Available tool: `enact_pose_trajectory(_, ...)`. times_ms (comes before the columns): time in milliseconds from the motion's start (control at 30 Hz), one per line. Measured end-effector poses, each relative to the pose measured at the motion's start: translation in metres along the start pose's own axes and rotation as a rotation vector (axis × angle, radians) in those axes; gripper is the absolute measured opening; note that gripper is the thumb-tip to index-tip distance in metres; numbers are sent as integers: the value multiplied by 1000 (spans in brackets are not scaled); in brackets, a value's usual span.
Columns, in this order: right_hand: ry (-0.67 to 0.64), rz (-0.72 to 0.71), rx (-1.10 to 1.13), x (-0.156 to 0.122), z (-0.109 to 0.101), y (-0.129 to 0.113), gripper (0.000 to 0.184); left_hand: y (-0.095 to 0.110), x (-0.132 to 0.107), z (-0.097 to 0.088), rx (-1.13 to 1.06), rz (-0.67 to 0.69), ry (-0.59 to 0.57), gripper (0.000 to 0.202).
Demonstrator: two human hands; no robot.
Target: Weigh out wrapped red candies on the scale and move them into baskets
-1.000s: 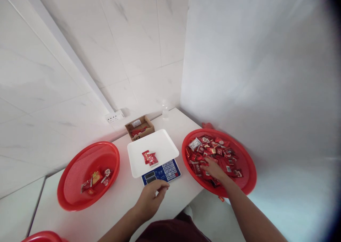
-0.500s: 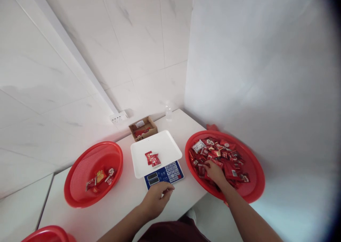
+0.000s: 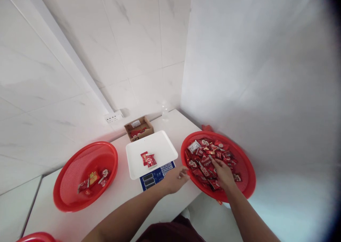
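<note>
My right hand (image 3: 223,172) is inside the right red basket (image 3: 252,185), its fingers pinched on the edge of a red snack packet (image 3: 204,166). Under and around it lies a heap of small red wrapped packets, with one whitish packet (image 3: 194,146) at the back. My left hand (image 3: 177,179) is at the near left rim of this basket, fingers loosely curled and apart, nothing visible in them. Its wrist covers part of the blue keypad of the digital scale (image 3: 149,180). On the scale's white tray (image 3: 160,142) lie a few red packets (image 3: 149,159).
To the left stands another red basket (image 3: 57,187) with several packets inside. A small cardboard box (image 3: 145,125) holding red packets is behind the scale. A clear plastic bottle (image 3: 164,112) and a socket strip (image 3: 114,117) are by the wall. Another red rim (image 3: 37,236) shows bottom left.
My left hand has moved right from in front of the scale to the right basket's rim. My right hand has shifted slightly right within the heap, with a packet now at its fingertips.
</note>
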State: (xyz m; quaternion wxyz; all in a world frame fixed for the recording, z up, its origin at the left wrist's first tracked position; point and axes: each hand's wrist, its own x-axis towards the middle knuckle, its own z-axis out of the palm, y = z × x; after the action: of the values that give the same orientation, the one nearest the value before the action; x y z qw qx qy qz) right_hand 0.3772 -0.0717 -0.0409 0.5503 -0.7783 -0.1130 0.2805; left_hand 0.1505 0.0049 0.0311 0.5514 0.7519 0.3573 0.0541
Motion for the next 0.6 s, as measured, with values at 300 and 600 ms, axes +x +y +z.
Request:
enact_pose_trajectory(300,-590,-33,-30,-74,35,-50,38,-9,27,8,-559,-8,23,54)
enact_pose_trajectory(600,-805,-81,-277,-85,108,-20,36,-82,-30,-21,-635,-245,254,53)
